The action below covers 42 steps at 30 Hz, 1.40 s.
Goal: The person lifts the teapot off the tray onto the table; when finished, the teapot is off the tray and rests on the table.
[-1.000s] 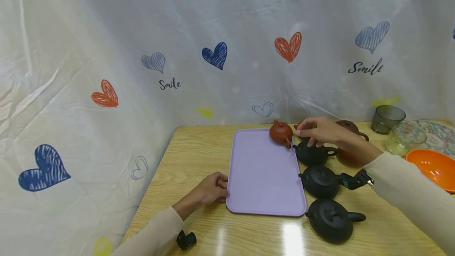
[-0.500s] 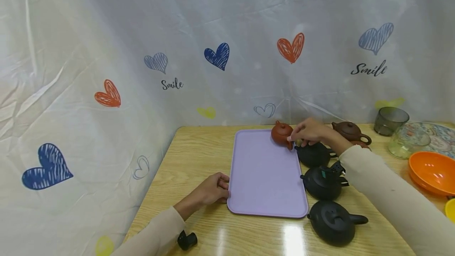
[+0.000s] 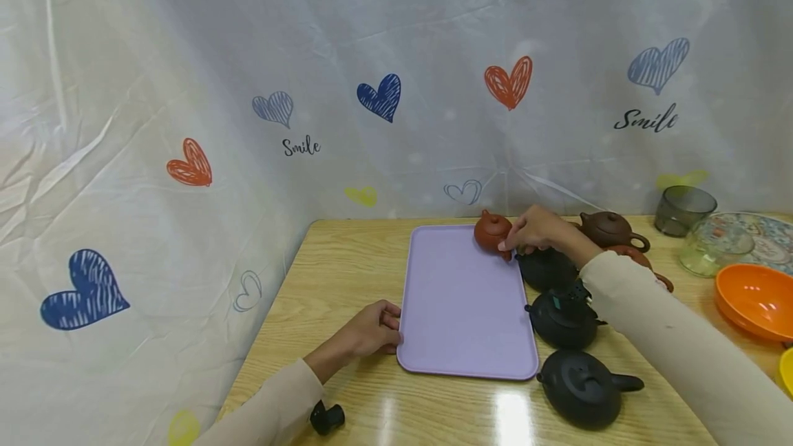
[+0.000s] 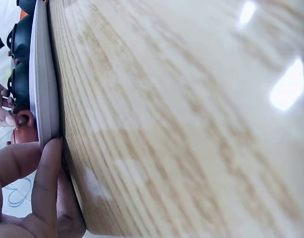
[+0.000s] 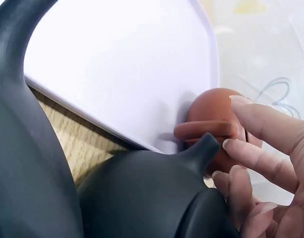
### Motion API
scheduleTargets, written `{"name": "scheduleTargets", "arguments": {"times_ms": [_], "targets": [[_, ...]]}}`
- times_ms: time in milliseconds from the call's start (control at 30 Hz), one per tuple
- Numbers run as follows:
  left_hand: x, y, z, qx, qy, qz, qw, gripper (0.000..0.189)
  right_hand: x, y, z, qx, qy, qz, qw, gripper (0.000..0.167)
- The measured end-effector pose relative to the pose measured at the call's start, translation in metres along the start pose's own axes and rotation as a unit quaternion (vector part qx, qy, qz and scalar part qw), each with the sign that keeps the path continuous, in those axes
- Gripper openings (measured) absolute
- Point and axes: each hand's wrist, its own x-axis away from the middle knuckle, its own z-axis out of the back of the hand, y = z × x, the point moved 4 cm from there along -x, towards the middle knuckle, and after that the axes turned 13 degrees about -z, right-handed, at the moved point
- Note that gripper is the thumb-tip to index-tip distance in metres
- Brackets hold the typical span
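A small reddish-brown clay teapot (image 3: 489, 231) sits at the back right corner of a lilac tray (image 3: 467, 308). My right hand (image 3: 540, 228) pinches it by the handle (image 5: 204, 129) between thumb and a finger. On the left, my left hand (image 3: 370, 327) grips the tray's near left edge; the left wrist view shows fingertips (image 4: 53, 148) against the tray's side. Below my right forearm a row of black teapots lines the tray's right side: one (image 3: 545, 270) partly covered by the hand, another (image 3: 562, 322), and the nearest (image 3: 582, 389) wholly visible.
Behind the right arm stand a dark brown teapot (image 3: 607, 228) and another reddish teapot (image 3: 630, 253). Further right are a grey glass (image 3: 684, 212), a clear glass (image 3: 700, 257), a patterned plate (image 3: 771, 236) and an orange bowl (image 3: 756, 303). A printed curtain (image 3: 434, 150) hangs behind the table.
My right hand has moved left and slightly down, from above the black teapots to the small teapot's handle. The left hand keeps its place at the tray's edge.
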Motion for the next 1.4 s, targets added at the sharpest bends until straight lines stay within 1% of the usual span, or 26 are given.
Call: {"name": "scheduleTargets", "arguments": {"times_ms": [100, 200, 400, 467, 567, 700, 833, 933, 1100, 1400], "targets": [[-0.001, -0.001, 0.0, 0.0, 0.0, 0.0, 1.0, 0.045, -0.002, 0.0, -0.001, 0.026, 0.017, 0.003, 0.9995, 0.027], [-0.001, -0.001, 0.0, -0.002, 0.001, 0.0, 1.0, 0.045, -0.002, -0.002, -0.003, 0.038, 0.024, 0.007, 0.999, 0.021], [-0.001, 0.0, 0.0, -0.009, -0.001, 0.002, 1.0, 0.045, -0.002, -0.004, -0.004, 0.02, 0.028, 0.007, 0.9994, 0.011], [-0.001, 0.0, 0.0, -0.01, -0.002, 0.002, 0.9999, 0.045, -0.002, -0.005, -0.004, 0.016, 0.029, 0.013, 0.9994, 0.01], [-0.001, 0.0, 0.0, -0.009, -0.002, 0.003, 1.0, 0.045, -0.003, -0.007, -0.005, 0.004, 0.017, 0.026, 0.9995, 0.009], [-0.001, 0.0, 0.0, -0.008, -0.001, 0.002, 1.0, 0.045, -0.006, -0.01, -0.008, -0.011, -0.017, 0.04, 0.999, 0.011], [-0.001, 0.001, 0.0, -0.008, -0.001, 0.002, 1.0, 0.045, -0.012, -0.011, -0.011, -0.011, -0.043, 0.036, 0.9984, 0.016], [-0.001, 0.001, 0.0, -0.009, -0.001, 0.003, 1.0, 0.045, -0.015, -0.01, -0.013, -0.014, -0.054, 0.033, 0.9979, 0.016], [-0.001, 0.001, 0.0, -0.009, -0.002, 0.005, 0.9999, 0.045, -0.015, -0.012, -0.014, -0.014, -0.066, 0.03, 0.9973, 0.013], [-0.001, 0.001, 0.0, -0.009, -0.003, 0.007, 0.9999, 0.046, -0.014, -0.014, -0.015, -0.003, -0.072, 0.024, 0.9971, 0.017]]}}
